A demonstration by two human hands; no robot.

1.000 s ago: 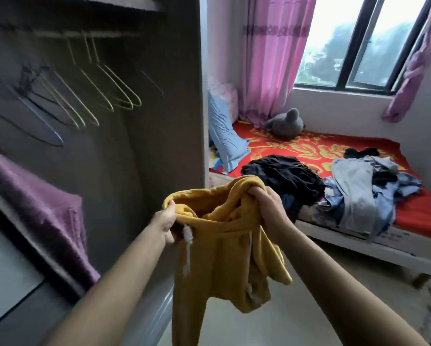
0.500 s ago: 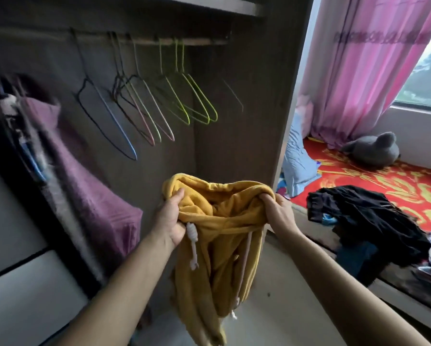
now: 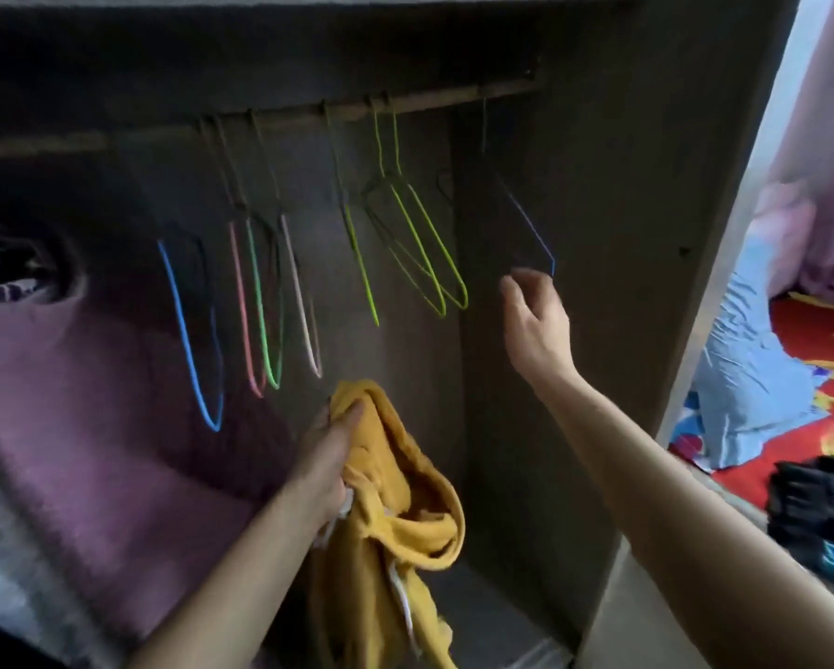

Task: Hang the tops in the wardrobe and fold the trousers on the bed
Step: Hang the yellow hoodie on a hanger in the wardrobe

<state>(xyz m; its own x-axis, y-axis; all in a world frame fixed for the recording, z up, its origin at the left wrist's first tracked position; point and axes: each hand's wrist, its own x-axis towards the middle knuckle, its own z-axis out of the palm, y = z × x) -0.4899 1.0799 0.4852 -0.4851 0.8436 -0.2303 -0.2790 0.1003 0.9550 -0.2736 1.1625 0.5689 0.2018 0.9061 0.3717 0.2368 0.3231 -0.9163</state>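
Left grip (image 3: 330, 456) around yellow top (image 3: 405, 514); right grip (image 3: 538, 325) loose, just under purple hanger (image 3: 533, 234) in wardrobe (image 3: 598, 234)

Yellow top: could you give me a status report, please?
Left hand grips yellow top. Right hand open, just under far-right hanger on rail. Green hangers beside, apart.

No legible text, labels, brands or numbers anywhere.

Home bedroom: open wardrobe (image 3: 622, 234), wire hangers (image 3: 261, 301) on rail (image 3: 284, 121), bed (image 3: 801, 330) alongside, pink curtain (image 3: 825, 127).
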